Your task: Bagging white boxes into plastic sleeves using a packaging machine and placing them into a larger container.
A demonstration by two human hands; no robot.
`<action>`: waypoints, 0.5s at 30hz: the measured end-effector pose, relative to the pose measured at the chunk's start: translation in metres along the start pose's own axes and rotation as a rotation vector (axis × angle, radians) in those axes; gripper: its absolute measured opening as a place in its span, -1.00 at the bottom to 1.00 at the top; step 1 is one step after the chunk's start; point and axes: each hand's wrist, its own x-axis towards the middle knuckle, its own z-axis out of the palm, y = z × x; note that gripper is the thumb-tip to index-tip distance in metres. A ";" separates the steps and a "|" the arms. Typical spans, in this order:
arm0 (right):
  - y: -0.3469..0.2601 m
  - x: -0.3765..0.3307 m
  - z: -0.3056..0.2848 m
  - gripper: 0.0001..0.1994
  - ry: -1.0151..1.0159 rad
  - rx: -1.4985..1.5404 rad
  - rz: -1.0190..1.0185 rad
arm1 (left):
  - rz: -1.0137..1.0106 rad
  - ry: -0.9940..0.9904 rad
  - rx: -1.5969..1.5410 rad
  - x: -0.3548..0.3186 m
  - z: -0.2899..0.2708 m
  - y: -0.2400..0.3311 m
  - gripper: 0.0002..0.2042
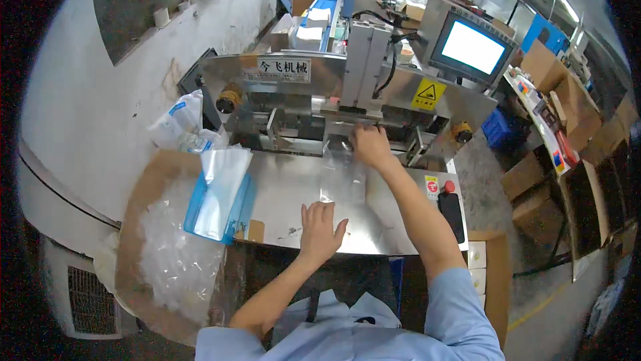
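A clear, flat plastic bag [342, 177] lies on the bare metal worktop [280, 184], its far end at the slot of a steel machine [314, 90]. My right hand [371, 145] reaches to that far end, with bent fingers closed on the bag's edge by the slot; the fingertips are partly hidden. Close to the worktop's front edge, my left hand [319, 233] is open, fingers spread and palm down, just short of the bag's near end. It holds nothing. To its left, a blue tray [247, 197] carries a stack of clear bags [224, 187].
A cardboard box [148, 184] full of clear plastic packs [177, 251] stands at the left. On the right are a red button [449, 187], a black phone-like slab [451, 217] and a carton [497, 274] of white boxes. A lit screen [473, 48] rises behind.
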 end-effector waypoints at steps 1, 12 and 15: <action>0.007 0.002 0.004 -0.50 -0.005 -0.071 -0.018 | -0.002 0.055 -0.008 0.001 0.002 0.001 -0.46; 0.006 0.015 -0.016 -0.73 -0.097 -0.109 -0.025 | -0.064 0.261 -0.104 0.003 -0.003 0.000 -0.31; 0.008 0.019 -0.023 -0.69 -0.209 -0.131 -0.008 | -0.080 0.291 -0.126 0.003 -0.003 0.000 -0.31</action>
